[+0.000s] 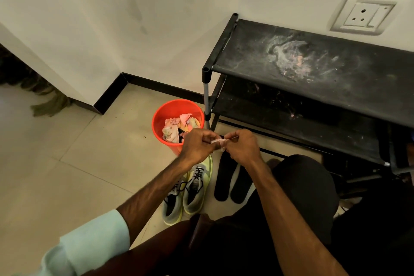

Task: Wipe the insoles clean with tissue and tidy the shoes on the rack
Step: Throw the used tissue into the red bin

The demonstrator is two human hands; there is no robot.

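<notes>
Tissue [218,141] mostly buried between left hand [198,144] and right hand [240,144], only small pinkish bit showing. Left sneaker [171,206] half under forearm. Rack [313,69] cut off at right edge, lower shelves too dark to read. Bin [177,105] near rim behind left hand.

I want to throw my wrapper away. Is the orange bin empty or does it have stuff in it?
It has stuff in it. The orange bin holds crumpled tissues, roughly half full.

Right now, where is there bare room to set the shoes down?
The rack's top shelf is bare but dusty. Open floor tiles lie left of the orange bin and the sneakers. It is crowded between the sneakers, the two insoles and the knee, under both hands.
</notes>
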